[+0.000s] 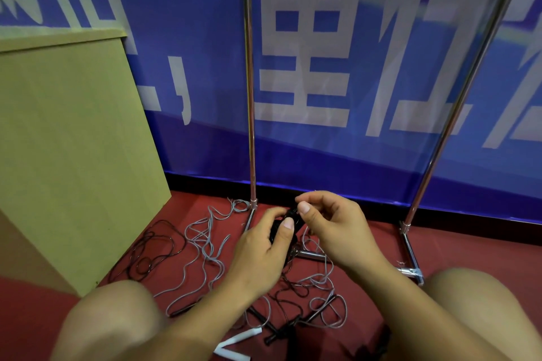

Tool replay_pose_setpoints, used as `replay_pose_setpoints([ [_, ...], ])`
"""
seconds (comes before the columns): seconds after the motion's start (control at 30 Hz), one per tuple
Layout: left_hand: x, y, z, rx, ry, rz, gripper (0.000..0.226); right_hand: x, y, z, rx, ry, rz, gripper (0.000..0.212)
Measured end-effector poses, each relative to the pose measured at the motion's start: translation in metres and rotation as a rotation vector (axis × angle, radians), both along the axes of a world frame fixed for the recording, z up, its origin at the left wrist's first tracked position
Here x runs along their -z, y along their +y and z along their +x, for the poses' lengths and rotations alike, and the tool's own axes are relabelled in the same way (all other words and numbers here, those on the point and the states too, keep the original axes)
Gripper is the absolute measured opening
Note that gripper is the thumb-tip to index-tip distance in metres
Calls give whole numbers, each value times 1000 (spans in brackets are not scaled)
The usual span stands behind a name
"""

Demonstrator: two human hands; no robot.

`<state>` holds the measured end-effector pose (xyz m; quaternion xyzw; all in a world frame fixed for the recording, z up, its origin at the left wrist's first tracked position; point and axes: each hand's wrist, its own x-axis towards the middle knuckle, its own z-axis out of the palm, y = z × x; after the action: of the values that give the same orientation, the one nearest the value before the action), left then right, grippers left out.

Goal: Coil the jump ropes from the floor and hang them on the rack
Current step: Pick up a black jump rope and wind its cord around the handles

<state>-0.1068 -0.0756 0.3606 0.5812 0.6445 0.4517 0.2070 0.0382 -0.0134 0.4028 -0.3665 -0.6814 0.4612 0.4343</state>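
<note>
My left hand [265, 246] grips a black coiled jump rope bundle [289, 221] above the floor, thumb on top. My right hand [328, 227] pinches the top of that bundle between thumb and fingers. Loose grey ropes [205, 239] and a black rope [155, 252] lie tangled on the red floor below and to the left. More tangled rope and black handles [293, 322] lie between my knees. The metal rack [249, 97] stands right behind my hands, its two upright poles rising out of view.
A tan wooden box [73, 155] stands at the left. A blue banner wall [352, 67] closes the back. The rack's base bars [410, 255] run along the floor at right. My bare knees fill the lower corners. A white strip [234, 346] lies on the floor.
</note>
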Motion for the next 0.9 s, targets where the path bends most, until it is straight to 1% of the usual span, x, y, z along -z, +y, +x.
replay_pose_setpoints([
  [0.07, 0, 1, 0, -7, -10, 6, 57, 0, 1, 0, -2, -2, -7, 10],
  [0.13, 1, 0, 1, -5, -8, 9, 52, 0, 2, 0, 0, -3, -35, 12],
  [0.27, -2, -3, 6, 9, 36, 6, 30, 0, 3, 0, -60, -7, -178, 21],
  [0.33, -3, -3, 6, 7, 31, 5, 25, 1, 4, 0, -91, -10, -220, 23],
  [0.43, 1, 0, 3, -16, -8, 21, 32, 1, 5, 1, -133, 32, -266, 25],
  [0.57, 3, 2, 2, -13, -61, 10, 31, 1, 4, 1, -158, 47, -270, 25],
  [0.67, 3, 4, 1, -11, -150, 10, 38, 0, 3, 2, -139, 50, -285, 17],
  [0.7, 3, 5, 1, -20, -166, 9, 39, -1, 2, 2, -111, 35, -271, 12],
  [0.77, 4, 6, 0, -42, -173, 14, 38, 1, 4, 4, 8, -101, -132, 8],
  [0.83, 5, 6, 0, -54, -137, 10, 34, 2, 5, 6, 79, -254, 15, 13],
  [0.9, 4, 5, 1, -55, -68, -6, 25, 0, 4, 7, 70, -295, 67, 17],
])
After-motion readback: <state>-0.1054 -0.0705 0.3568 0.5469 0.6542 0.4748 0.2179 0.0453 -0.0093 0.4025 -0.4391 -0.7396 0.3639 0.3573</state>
